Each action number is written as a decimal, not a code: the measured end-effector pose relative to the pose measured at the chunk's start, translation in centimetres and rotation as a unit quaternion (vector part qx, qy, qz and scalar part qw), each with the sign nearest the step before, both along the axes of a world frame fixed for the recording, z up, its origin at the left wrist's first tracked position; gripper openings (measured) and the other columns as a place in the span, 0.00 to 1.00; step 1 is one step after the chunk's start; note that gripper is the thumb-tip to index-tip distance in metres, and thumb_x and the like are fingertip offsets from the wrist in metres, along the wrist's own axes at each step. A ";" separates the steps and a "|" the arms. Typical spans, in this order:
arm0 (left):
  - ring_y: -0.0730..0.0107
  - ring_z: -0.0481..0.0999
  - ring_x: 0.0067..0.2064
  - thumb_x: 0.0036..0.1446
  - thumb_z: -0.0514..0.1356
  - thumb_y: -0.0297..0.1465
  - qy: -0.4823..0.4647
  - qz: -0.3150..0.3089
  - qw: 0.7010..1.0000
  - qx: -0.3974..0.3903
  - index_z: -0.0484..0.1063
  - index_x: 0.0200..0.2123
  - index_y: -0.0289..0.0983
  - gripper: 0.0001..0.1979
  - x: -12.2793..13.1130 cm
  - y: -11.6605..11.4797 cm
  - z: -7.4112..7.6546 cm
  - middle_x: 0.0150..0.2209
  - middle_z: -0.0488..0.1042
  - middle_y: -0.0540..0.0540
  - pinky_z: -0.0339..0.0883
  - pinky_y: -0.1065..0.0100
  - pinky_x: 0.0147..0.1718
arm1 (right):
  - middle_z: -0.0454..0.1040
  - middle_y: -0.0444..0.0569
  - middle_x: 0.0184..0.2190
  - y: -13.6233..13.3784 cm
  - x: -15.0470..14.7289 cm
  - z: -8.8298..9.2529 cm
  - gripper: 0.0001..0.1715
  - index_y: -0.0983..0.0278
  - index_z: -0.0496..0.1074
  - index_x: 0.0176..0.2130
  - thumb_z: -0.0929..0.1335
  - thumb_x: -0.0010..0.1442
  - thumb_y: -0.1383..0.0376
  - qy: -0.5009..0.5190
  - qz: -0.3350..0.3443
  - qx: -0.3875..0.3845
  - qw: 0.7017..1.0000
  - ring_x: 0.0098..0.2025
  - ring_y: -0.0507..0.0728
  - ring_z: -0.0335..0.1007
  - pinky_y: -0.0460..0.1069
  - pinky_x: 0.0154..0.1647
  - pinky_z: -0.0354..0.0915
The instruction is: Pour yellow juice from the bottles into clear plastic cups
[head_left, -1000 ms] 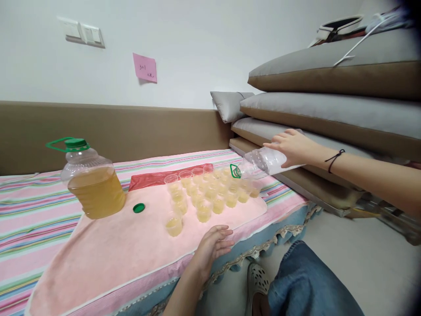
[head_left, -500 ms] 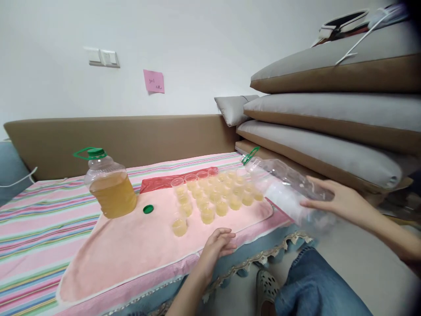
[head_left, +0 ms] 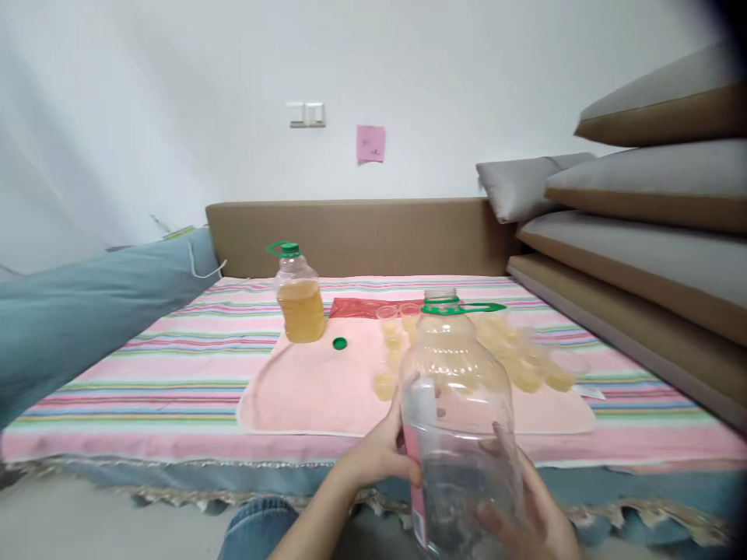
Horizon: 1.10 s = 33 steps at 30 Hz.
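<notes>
A large clear plastic bottle (head_left: 461, 420) stands upright close in front of me, uncapped, with a green handle ring (head_left: 447, 306) at its neck. No liquid shows inside it. My left hand (head_left: 385, 455) grips its left side, over the label. On the right side my right hand (head_left: 537, 505) holds it low, partly seen through the plastic. Behind the bottle, several small clear cups (head_left: 525, 373) of yellow liquid sit on a pink mat (head_left: 309, 397); the bottle hides some of them. A loose green cap (head_left: 339, 343) lies on the mat.
Another bottle (head_left: 302, 311), capped green and partly filled with yellow liquid, stands at the mat's left. A red plastic sheet (head_left: 362, 309) lies behind the cups. The striped bedcover (head_left: 192, 373) meets a brown headboard (head_left: 362, 241). Grey-and-brown cushions (head_left: 642, 233) are stacked at right.
The clear bottle has swung from tilted at the right to upright in front of me. My left hand, free before, now holds it too. The view has turned left.
</notes>
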<state>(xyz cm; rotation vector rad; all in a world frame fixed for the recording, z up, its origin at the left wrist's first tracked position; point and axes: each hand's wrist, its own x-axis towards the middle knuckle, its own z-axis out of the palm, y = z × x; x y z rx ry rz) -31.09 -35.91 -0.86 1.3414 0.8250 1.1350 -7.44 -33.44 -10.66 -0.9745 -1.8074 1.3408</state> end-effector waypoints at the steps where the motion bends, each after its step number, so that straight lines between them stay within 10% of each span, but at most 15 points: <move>1: 0.41 0.56 0.67 0.32 0.70 0.57 0.014 0.023 1.000 0.000 0.54 0.66 0.40 0.60 -1.4 -0.6 0.5 0.67 0.57 0.36 0.50 0.51 0.65 | 0.53 0.18 0.66 0.0 -1.9 0.2 0.54 0.23 0.33 0.64 0.69 0.50 0.43 0.015 -0.005 0.004 1.000 0.70 0.65 0.44 0.71 0.65 0.58; 9: 0.40 0.68 0.60 0.33 0.72 0.53 0.048 0.291 0.950 0.102 0.52 0.66 0.41 0.59 -13.7 -5.6 1.6 0.60 0.67 0.33 0.60 0.47 0.60 | 0.43 0.34 0.72 -1.7 -16.9 4.3 0.54 0.41 0.47 0.68 0.68 0.50 0.37 0.165 0.034 -0.006 0.986 0.73 0.64 0.36 0.66 0.71 0.44; 14: 0.45 0.66 0.61 0.34 0.74 0.42 0.127 0.545 0.817 0.142 0.50 0.64 0.43 0.56 -18.7 -5.3 1.7 0.61 0.63 0.34 0.59 0.46 0.60 | 0.56 0.54 0.69 2.2 -25.1 5.2 0.40 0.64 0.54 0.68 0.58 0.65 0.47 0.054 -0.047 0.028 0.997 0.69 0.59 0.53 0.55 0.66 0.57; 23: 0.48 0.58 0.65 0.35 0.73 0.37 0.254 0.724 0.626 0.136 0.48 0.64 0.38 0.55 -19.1 -0.3 -2.3 0.61 0.58 0.34 0.53 0.48 0.64 | 0.71 0.73 0.54 12.3 -34.3 3.0 0.39 0.78 0.65 0.59 0.70 0.49 0.68 -0.098 -0.145 0.076 0.982 0.62 0.77 0.59 0.65 0.61 0.55; 28: 0.48 0.58 0.66 0.37 0.73 0.38 0.242 0.720 0.638 0.125 0.46 0.65 0.38 0.56 -19.6 -0.3 -2.9 0.63 0.56 0.33 0.53 0.48 0.64 | 0.77 0.66 0.47 12.1 -35.0 2.9 0.30 0.71 0.70 0.54 0.69 0.49 0.70 -0.085 -0.162 0.108 0.977 0.57 0.74 0.66 0.64 0.55 0.60; 33: 0.50 0.60 0.66 0.36 0.74 0.37 0.160 0.568 0.802 0.093 0.48 0.65 0.41 0.56 -22.1 -2.1 -2.3 0.65 0.58 0.35 0.56 0.52 0.63 | 0.75 0.62 0.50 11.3 -34.4 7.6 0.34 0.68 0.62 0.56 0.70 0.52 0.63 0.027 -0.179 0.143 0.973 0.48 0.63 0.75 0.55 0.46 0.69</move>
